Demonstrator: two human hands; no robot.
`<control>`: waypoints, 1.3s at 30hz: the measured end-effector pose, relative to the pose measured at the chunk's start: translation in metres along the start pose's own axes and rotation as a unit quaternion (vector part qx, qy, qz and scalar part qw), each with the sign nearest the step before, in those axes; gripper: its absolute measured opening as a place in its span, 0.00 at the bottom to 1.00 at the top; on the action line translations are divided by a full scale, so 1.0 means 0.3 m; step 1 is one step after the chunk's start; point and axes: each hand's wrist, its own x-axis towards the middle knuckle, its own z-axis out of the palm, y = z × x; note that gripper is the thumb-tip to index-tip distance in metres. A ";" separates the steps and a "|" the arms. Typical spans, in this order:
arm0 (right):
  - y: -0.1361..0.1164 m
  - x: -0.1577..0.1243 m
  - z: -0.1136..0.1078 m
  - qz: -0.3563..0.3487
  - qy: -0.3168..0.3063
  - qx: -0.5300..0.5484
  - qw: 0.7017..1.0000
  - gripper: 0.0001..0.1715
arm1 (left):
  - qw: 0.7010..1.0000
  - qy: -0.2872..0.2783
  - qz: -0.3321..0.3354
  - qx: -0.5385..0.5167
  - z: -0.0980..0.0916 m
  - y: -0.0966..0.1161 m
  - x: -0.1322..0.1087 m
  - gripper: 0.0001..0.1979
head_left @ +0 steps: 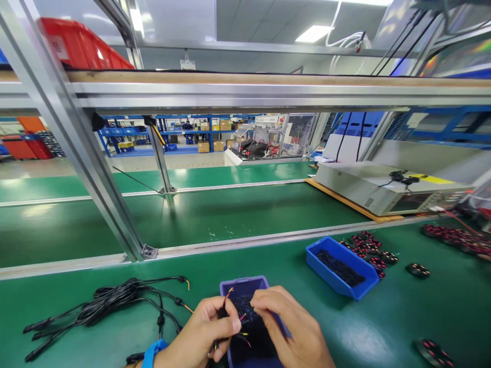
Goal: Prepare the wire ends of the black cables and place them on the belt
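Coloured wire ends (229,294) are pinched between the left hand's (209,326) thumb and fingers. The right hand's (295,323) fingertips are brought together just beside; whether anything is gripped cannot be told. A blue-purple bin (244,279) is placed beneath both hands.

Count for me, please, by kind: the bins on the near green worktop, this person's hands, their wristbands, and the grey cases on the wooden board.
Bins: 2 (purple bin, blue bin)
Hands: 2 (left hand, right hand)
Wristbands: 1 (blue wristband)
Cases: 1 (grey case)
Total: 6
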 end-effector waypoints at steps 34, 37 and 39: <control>-0.002 -0.006 -0.004 0.031 -0.068 0.022 0.997 0.12 | 0.999 -0.016 0.001 0.044 -0.012 -0.026 0.011 0.26; 0.003 -0.006 -0.004 0.104 -0.018 0.015 0.994 0.07 | 0.999 -0.016 -0.001 0.045 -0.009 -0.018 0.009 0.25; 0.004 -0.006 -0.007 0.131 -0.019 0.018 0.991 0.08 | 0.999 -0.016 -0.002 0.047 -0.007 -0.014 0.007 0.25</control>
